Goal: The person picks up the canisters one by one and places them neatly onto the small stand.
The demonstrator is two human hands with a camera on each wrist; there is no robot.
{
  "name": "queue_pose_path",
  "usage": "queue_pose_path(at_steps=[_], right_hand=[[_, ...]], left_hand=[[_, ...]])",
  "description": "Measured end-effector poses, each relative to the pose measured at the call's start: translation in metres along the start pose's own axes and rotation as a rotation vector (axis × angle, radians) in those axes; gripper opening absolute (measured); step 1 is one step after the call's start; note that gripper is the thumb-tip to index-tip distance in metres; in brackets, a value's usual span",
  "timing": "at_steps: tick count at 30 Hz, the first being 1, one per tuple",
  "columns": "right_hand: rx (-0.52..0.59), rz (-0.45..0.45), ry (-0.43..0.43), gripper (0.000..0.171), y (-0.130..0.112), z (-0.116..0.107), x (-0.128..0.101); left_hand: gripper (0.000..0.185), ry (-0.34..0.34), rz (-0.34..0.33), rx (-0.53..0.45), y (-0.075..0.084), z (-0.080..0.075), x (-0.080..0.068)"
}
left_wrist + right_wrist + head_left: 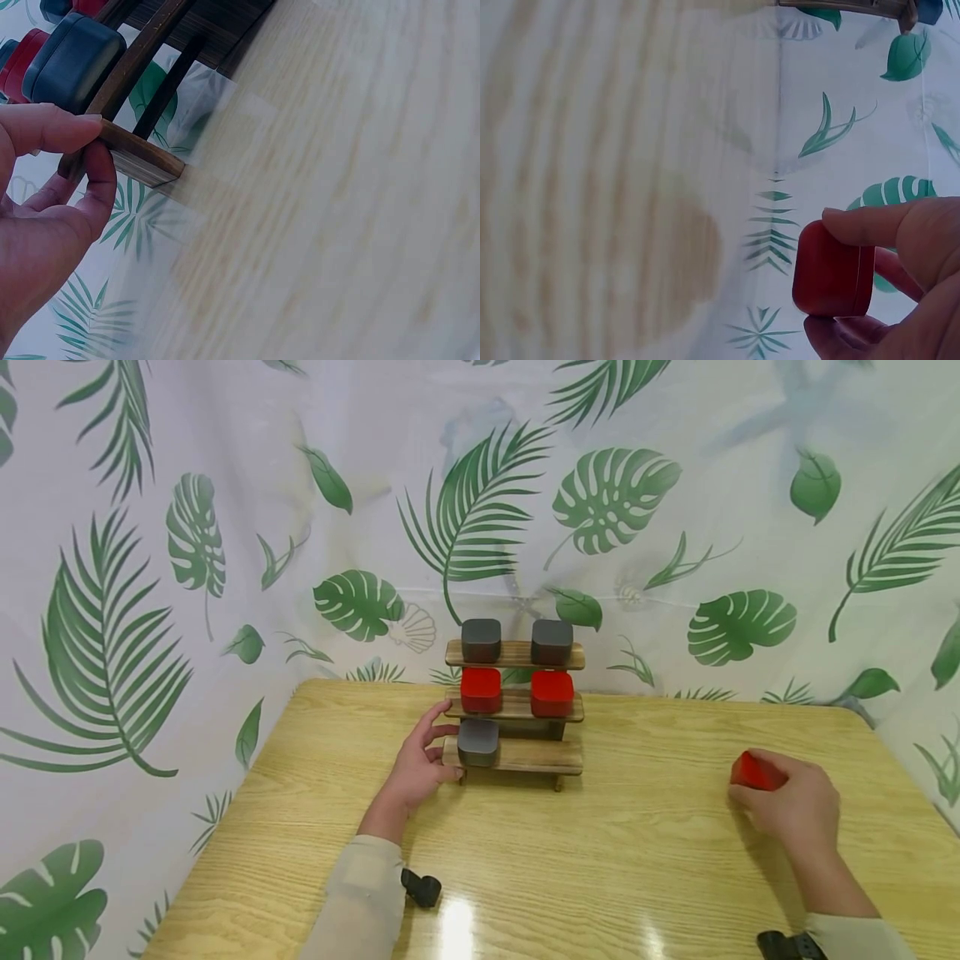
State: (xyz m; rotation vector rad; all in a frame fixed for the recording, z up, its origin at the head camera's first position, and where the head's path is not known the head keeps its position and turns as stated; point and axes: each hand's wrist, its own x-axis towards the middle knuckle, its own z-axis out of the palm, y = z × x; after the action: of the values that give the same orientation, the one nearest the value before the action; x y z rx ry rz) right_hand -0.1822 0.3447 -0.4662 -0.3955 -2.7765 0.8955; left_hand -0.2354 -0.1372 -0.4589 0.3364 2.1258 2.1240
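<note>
A small three-step wooden rack (pixel 540 757) stands at the back middle of the table. Two grey boxes (pixel 481 640) sit on its top step, two red boxes (pixel 552 693) on the middle step, and one grey box (pixel 477 742) on the left of the bottom step. My left hand (pixel 420 762) pinches the left end of the bottom step (pixel 142 154) between thumb and fingers, beside that grey box (pixel 71 60). My right hand (pixel 795 806) is at the right of the table and grips a red box (pixel 753 772), seen close in the right wrist view (pixel 832 271).
The rack stands on a light wooden table (pixel 570 860). A white curtain with green leaf prints (pixel 225 527) hangs behind and to both sides of it. A black strap piece (pixel 420 887) shows at my left sleeve.
</note>
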Motion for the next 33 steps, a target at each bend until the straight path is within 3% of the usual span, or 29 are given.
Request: queue_pose_path(at_steps=[10, 17, 24, 33], right_hand=[[0.013, -0.013, -0.001, 0.063, -0.014, 0.003, -0.003], [0.020, -0.030, -0.009, 0.062, -0.021, 0.007, -0.005], [0.023, -0.055, -0.006, 0.062, -0.028, 0.013, -0.008], [0.030, -0.095, 0.005, 0.061, -0.035, 0.016, -0.013]], left_hand=[[0.100, 0.000, 0.009, 0.008, -0.001, 0.001, 0.000], [0.105, 0.028, 0.011, 0.014, -0.025, -0.003, 0.011], [0.101, 0.003, 0.006, 0.008, -0.002, 0.000, 0.001], [0.100, 0.004, 0.006, 0.013, -0.001, 0.000, 0.001]])
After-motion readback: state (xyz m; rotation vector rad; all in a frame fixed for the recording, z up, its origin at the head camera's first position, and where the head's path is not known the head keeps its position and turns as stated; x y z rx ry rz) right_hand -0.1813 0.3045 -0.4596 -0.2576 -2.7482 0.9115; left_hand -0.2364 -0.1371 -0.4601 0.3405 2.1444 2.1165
